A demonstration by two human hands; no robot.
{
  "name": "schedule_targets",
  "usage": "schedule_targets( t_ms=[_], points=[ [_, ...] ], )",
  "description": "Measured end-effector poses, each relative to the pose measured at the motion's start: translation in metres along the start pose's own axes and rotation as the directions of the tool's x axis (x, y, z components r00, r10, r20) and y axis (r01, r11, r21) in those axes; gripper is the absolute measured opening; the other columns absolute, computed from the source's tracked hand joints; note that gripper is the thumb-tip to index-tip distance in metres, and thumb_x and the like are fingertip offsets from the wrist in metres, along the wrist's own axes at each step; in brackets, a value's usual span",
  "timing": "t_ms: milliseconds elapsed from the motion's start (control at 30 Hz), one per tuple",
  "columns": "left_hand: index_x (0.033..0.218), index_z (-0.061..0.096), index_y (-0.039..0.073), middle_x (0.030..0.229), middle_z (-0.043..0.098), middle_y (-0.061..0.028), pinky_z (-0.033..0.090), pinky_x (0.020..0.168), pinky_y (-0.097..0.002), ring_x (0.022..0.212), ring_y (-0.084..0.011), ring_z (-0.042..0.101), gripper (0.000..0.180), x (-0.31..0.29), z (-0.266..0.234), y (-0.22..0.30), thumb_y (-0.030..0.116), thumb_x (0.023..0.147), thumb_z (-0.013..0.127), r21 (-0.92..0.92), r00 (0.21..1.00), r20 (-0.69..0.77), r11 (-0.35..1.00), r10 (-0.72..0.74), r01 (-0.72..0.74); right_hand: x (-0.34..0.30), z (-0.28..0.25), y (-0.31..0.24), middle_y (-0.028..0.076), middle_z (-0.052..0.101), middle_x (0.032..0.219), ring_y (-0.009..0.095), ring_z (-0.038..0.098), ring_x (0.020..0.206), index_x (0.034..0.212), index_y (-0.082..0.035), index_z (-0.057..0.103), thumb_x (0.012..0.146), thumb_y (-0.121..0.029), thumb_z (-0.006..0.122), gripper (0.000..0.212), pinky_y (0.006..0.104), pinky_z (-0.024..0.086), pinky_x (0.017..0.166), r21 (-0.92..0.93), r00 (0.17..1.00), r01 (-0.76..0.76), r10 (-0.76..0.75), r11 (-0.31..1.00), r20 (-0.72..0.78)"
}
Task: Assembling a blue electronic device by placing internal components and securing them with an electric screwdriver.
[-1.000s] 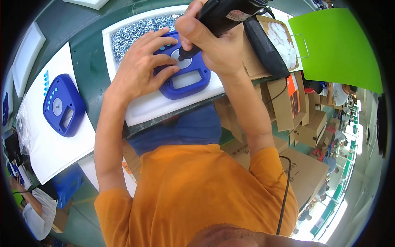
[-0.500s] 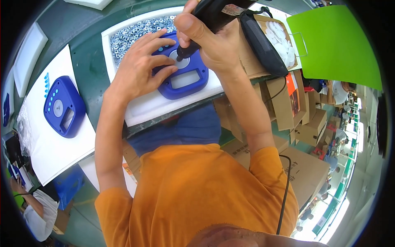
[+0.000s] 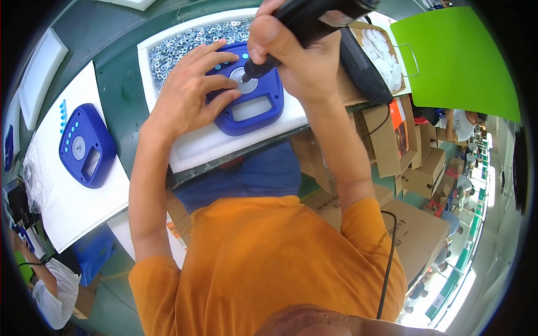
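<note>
My right hand (image 3: 300, 64) grips a black power screwdriver (image 3: 314, 22). Its tip meets the round grey disc (image 3: 246, 82) in the middle of a blue plastic housing (image 3: 273, 84). This housing lies on a white foam tray (image 3: 196, 154) and has a rectangular window and small light-blue buttons. With fingers spread, my left hand (image 3: 196, 84) rests on the housing's left side, fingertips by the disc; nothing is grasped in it. A second blue housing (image 3: 106, 137) with a similar disc lies on the white sheet at the left.
Many metal nuts (image 3: 174, 50) fill the tray behind the housing. A black mesh pouch (image 3: 361, 64) lies beside a cardboard box of white plastic pieces (image 3: 381, 50). A bright green panel (image 3: 457, 61) stands at the right; cartons (image 3: 414, 229) sit below. Another person's arm (image 3: 42, 269) shows at lower left.
The screwdriver's body and my right hand have shifted slightly right, tilting the tool more, while its tip stays at the disc. My left hand and both housings have hardly moved.
</note>
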State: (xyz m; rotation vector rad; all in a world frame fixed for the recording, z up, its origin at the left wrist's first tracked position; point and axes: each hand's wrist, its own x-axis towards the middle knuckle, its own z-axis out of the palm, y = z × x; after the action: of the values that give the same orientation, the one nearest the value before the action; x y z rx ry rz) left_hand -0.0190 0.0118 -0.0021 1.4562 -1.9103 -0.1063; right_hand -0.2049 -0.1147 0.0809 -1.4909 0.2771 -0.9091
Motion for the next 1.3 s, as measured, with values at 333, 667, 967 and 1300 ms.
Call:
schedule_targets(
  t_ms=[333,667,967,1300],
  points=[
    [0.098,0.090,0.010,0.144,0.076,-0.0082,0.047,0.128,-0.0538,0.152,-0.0373,0.061,0.013,0.000,0.000,-0.001,0.021,0.092,0.090,-0.033,0.999,0.034,0.999,-0.034,0.035,0.012,0.002,0.032,-0.002,0.071,0.077,0.008,0.068,0.067,0.093,-0.007,0.078,0.097,-0.032,0.098,0.033,0.0242,0.053,0.060,0.012,0.991,0.090,-0.091,0.996,0.101],
    [0.099,0.091,0.009,0.146,0.076,-0.0080,0.047,0.129,-0.0541,0.153,-0.0373,0.061,0.013,0.001,0.000,0.000,0.020,0.092,0.090,-0.027,0.999,0.036,0.999,-0.029,0.029,0.011,0.004,0.032,0.000,0.074,0.083,0.009,0.071,0.072,0.099,-0.007,0.080,0.097,-0.032,0.099,0.032,0.0237,0.055,0.063,0.013,0.985,0.143,-0.143,0.990,0.099],
    [0.100,0.091,0.008,0.142,0.078,-0.0085,0.050,0.126,-0.0536,0.152,-0.0379,0.062,0.013,0.001,-0.002,0.003,0.019,0.092,0.091,0.013,0.997,0.046,0.998,-0.067,0.066,0.009,-0.002,0.006,0.005,0.076,0.093,0.013,0.072,0.077,0.113,-0.003,0.076,0.101,-0.025,0.093,0.030,0.0278,0.058,0.069,0.030,0.979,0.181,-0.183,0.983,0.095],
    [0.102,0.091,0.009,0.141,0.079,-0.0082,0.051,0.125,-0.0534,0.153,-0.0385,0.062,0.012,0.005,0.001,0.001,0.017,0.092,0.091,0.026,1.000,0.028,1.000,0.000,-0.001,0.006,-0.022,-0.026,0.007,0.067,0.088,0.015,0.067,0.070,0.124,-0.003,0.063,0.109,-0.023,0.085,0.033,0.0301,0.056,0.065,0.205,0.981,0.193,-0.182,0.960,-0.069]
  ],
)
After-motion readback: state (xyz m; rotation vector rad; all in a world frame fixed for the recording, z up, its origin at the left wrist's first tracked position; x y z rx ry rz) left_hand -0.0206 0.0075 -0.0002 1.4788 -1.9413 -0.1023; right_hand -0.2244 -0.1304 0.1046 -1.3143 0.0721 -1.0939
